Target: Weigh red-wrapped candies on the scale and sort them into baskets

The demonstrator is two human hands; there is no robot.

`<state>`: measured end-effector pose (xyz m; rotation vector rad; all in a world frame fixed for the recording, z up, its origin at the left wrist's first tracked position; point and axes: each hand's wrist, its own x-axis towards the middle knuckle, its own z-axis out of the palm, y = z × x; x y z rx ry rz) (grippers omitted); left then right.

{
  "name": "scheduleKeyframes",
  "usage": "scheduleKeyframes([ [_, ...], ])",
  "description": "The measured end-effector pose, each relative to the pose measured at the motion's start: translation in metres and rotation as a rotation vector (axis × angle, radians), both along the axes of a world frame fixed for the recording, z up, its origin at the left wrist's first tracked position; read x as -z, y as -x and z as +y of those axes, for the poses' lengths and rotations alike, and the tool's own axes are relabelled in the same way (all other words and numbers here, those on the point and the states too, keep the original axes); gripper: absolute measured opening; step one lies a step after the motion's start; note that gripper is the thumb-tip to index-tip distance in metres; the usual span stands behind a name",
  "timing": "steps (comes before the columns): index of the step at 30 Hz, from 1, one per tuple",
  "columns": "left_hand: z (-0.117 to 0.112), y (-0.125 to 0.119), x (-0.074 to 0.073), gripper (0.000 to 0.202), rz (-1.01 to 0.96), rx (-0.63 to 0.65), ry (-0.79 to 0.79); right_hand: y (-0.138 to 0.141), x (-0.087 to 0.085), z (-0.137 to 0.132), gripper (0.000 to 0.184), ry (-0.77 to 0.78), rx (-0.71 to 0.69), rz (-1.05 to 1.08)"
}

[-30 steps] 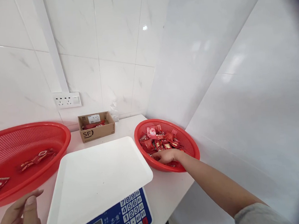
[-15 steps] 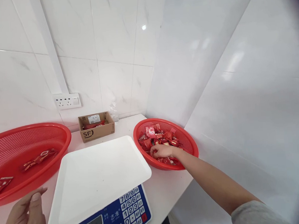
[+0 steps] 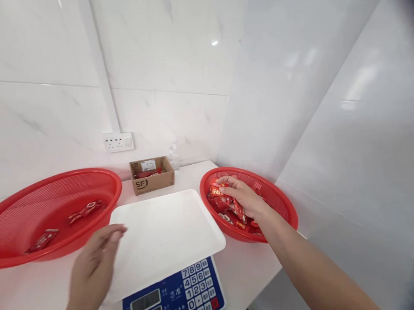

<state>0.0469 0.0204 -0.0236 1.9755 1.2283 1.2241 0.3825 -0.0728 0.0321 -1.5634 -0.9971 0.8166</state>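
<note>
In the right red basket [image 3: 286, 206], my right hand [image 3: 244, 195] is closed around several small red packets [image 3: 217, 188], lifted slightly above the others there. More red packets [image 3: 243, 224] lie under it. My left hand [image 3: 95, 264] is at the left edge of the white scale tray [image 3: 170, 229], thumb and fingers drawn together. I see nothing in it, and it is slightly blurred. Below the tray shows the scale's blue keypad panel [image 3: 175, 296], with number keys and grey displays. The tray holds only tiny specks.
A larger red basket [image 3: 115, 195] stands at left with a few red packets [image 3: 86, 211] in it. Behind the tray is a small cardboard box [image 3: 155, 182] holding red packets, beside a clear plastic bottle [image 3: 173, 156]. A wall socket [image 3: 119, 142] is above. Walls enclose the back and right.
My right hand has risen from among the packets, now gripping several. My left hand has moved up and right to the tray's edge. The view has shifted left.
</note>
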Motion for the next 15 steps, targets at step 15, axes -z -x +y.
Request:
scheduleKeyframes([
  [15, -0.003, -0.039, -0.028, 0.041, -0.325, 0.603, 0.543, 0.14, 0.025, 0.039, 0.027, -0.105, -0.501, 0.213],
])
